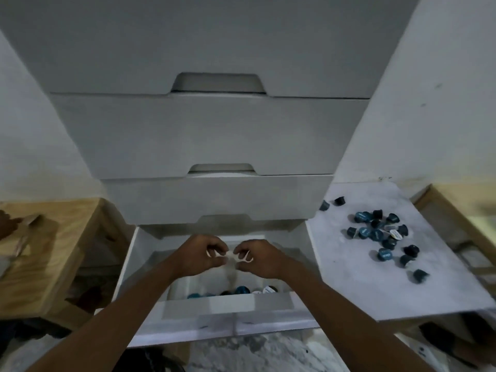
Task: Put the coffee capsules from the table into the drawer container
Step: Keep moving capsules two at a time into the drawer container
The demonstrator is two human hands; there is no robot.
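Several dark blue and black coffee capsules (381, 234) lie scattered on the white table (357, 294) at the right. The bottom drawer (228, 320) of the white cabinet is pulled out, and a white container (185, 284) inside it holds several capsules (241, 289) along its near edge. Over the drawer, my left hand (198, 255) and my right hand (257, 257) meet, both pinching a small thin white object (236, 255) between their fingertips. What that object is I cannot make out. Neither hand holds a capsule.
Three shut white drawers (214, 135) stack above the open one. A wooden stand (48, 251) is at the left, and a wooden frame (456, 210) is at the far right beyond the table. Dark clutter lies on the floor at the lower left.
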